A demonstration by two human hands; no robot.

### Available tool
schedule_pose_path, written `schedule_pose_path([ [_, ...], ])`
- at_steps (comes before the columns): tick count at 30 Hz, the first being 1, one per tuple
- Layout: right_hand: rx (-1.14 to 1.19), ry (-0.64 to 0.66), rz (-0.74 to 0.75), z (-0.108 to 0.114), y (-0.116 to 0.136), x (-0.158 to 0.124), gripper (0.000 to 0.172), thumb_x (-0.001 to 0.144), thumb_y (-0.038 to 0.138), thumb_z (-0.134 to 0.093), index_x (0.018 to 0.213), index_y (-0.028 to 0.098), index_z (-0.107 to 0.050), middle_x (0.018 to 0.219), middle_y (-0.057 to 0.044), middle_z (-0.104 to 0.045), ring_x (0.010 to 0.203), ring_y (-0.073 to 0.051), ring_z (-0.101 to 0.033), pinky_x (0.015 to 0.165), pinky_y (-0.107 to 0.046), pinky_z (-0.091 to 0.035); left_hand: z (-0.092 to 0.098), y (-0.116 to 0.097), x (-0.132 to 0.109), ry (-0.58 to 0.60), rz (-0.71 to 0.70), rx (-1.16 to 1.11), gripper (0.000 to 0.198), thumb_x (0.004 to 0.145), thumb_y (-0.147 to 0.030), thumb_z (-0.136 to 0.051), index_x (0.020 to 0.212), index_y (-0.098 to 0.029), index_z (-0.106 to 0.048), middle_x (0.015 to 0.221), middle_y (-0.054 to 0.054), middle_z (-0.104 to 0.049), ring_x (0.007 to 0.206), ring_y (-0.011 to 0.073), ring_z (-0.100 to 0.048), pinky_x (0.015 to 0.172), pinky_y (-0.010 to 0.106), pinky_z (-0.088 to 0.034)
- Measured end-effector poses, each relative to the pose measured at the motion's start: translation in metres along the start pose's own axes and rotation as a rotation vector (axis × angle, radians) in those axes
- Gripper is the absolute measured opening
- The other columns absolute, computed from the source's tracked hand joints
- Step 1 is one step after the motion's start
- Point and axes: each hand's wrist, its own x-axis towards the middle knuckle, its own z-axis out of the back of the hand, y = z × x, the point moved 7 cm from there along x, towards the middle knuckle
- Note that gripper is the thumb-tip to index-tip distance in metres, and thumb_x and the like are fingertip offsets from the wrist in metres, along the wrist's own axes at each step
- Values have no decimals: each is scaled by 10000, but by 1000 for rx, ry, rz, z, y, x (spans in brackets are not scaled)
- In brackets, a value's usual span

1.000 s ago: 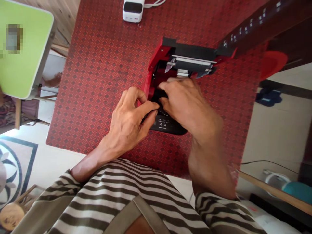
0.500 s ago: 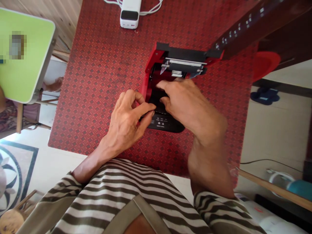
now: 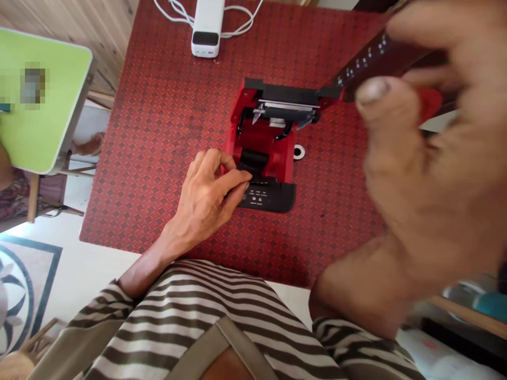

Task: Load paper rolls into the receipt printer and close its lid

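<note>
Head view: looking down at a red patterned table mat [image 3: 150, 158], the picture turned at an angle.

Printer: a red label printer [image 3: 263, 134] sits mid-mat, its black control panel [image 3: 263, 199] nearest the person, its black lid [image 3: 285, 92] hinged fully open on the far side.

Inside: a black roller-like part [image 3: 252, 159] lies across the red compartment.

Left hand: the left hand [image 3: 206, 192] rests at the printer's front corner, its fingertips [image 3: 243, 178] curled against the edge by the black part (whether they pinch anything, I cannot tell).

Right hand: the right hand [image 3: 420, 158] is raised well away from the printer, close to the camera and blurred; its grip cannot be told.

Beside: a small white ring [image 3: 299, 152] lies on the mat, just right of the printer.

Around: a white power bank [image 3: 206, 29] with white cables [image 3: 237, 21] lies at the mat's far edge; a green table [image 3: 43, 100] stands to the left.
</note>
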Motion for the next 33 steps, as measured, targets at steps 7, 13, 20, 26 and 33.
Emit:
schedule_pose_path([
  [7,-75,68,29,-41,-23,4,485,1341,533,-459,1602,465,-862,1550,-88,-931,1438,-435,-845,1370,-695,-584,-2,-6,-1,23,-43,81,219,1295,-197,-735,1272,-258,-944,1194,83,-768,1060,262,-673,943,438,-567],
  [13,30,18,156,-27,0,-41,365,1338,374,-597,1549,373,-895,1470,-79,-961,1356,-390,-904,1248,-641,-697,-1,-11,-3,32,-81,137,280,1337,-239,-668,1229,-250,-927,1057,51,-747,942,230,-636,872,407,-529],
  [20,62,18,201,-42,-1,-78,347,1299,239,-672,1546,333,-898,1551,-109,-952,1442,-380,-903,1268,-639,-749,-2,-12,-9,62,-93,181,326,1362,-288,-626,1244,-276,-930,961,27,-726,867,215,-647,814,382,-515],
  [26,5,9,231,-52,-1,-94,398,1261,142,-693,1594,275,-866,1574,-144,-947,1452,-380,-911,1252,-640,-772,5,-13,-8,47,-85,73,249,1343,-296,-691,1266,-260,-925,965,15,-749,850,196,-686,799,370,-573],
  [33,15,-24,203,-58,-1,-101,525,1228,95,-709,1698,299,-826,1648,-126,-924,1526,-394,-889,1308,-681,-753,1,45,-7,-155,214,-243,605,1222,-617,-883,1781,-446,-725,1732,109,-778,1558,389,-738,1302,640,-671],
])
